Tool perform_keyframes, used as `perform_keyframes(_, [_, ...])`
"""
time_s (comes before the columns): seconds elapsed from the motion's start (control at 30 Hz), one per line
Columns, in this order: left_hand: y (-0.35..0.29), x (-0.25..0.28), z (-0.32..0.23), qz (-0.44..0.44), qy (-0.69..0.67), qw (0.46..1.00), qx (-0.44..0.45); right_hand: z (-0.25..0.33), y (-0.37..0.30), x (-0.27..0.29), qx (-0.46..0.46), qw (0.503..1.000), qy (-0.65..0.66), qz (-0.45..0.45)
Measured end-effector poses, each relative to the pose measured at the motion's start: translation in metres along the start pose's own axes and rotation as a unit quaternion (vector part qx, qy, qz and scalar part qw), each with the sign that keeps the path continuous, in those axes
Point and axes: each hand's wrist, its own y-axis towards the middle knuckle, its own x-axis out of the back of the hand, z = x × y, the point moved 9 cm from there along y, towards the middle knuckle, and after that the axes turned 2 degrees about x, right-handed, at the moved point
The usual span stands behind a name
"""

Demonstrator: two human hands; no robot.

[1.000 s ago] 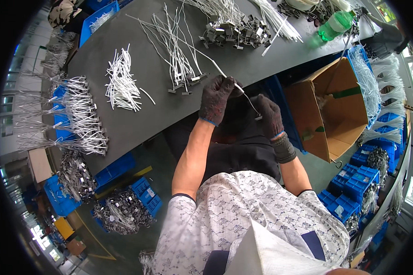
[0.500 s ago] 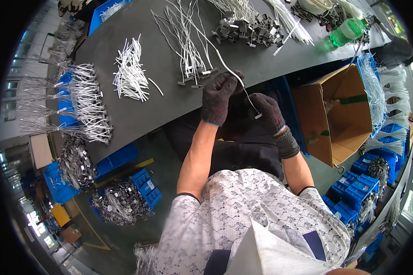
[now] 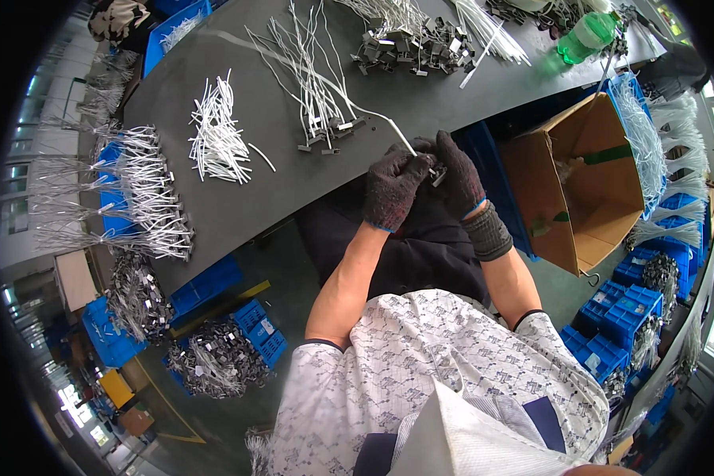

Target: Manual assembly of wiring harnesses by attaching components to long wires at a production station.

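Observation:
My dark-gloved left hand (image 3: 395,186) pinches a thin wire where a white sleeve (image 3: 402,136) covers it. The wire trails up and left from there over the tabletop, its far part smeared by motion. Beside it, my right hand (image 3: 460,176), also gloved, closes on the wire's near end, where a small metal end piece (image 3: 439,176) shows between the two hands. The right fingertips are partly hidden. Just beyond the hands lies a loose bunch of wires with dark end pieces (image 3: 325,131). A pile of short white sleeves (image 3: 218,139) sits further left.
Past the dark table's (image 3: 270,190) front edge, an open cardboard box (image 3: 543,198) stands at my right. Wires with dark clips (image 3: 412,51) and a green bottle (image 3: 585,38) occupy the far side. Bundled sleeved wires (image 3: 147,186) hang at the left end; blue crates (image 3: 615,313) stand lower right.
My right hand has moved up and inward to meet the left, closing the gap between them. The end piece now sits between both hands. The view has shifted slightly.

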Motion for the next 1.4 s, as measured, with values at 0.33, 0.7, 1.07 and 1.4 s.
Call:
perform_keyframes(0.33, [0.025, 0.04, 0.043, 0.036, -0.024, 0.986, 0.164, -0.103, -0.016, -0.042, -0.439, 0.784, 0.433, -0.071])
perform_keyframes(0.7, [0.082, 0.19, 0.083, -0.115, 0.324, 0.93, 0.133, -0.194, 0.075, -0.023, -0.547, 0.767, 0.306, -0.137])
perform_keyframes(1.07, [0.016, 0.338, 0.148, -0.296, 0.498, 0.75, 0.319, -0.215, 0.016, -0.011, -0.515, 0.803, 0.283, -0.094])
perform_keyframes(1.4, [0.046, 0.341, 0.19, -0.223, 0.536, 0.738, 0.344, -0.087, -0.043, 0.052, -0.422, 0.89, 0.164, 0.054])
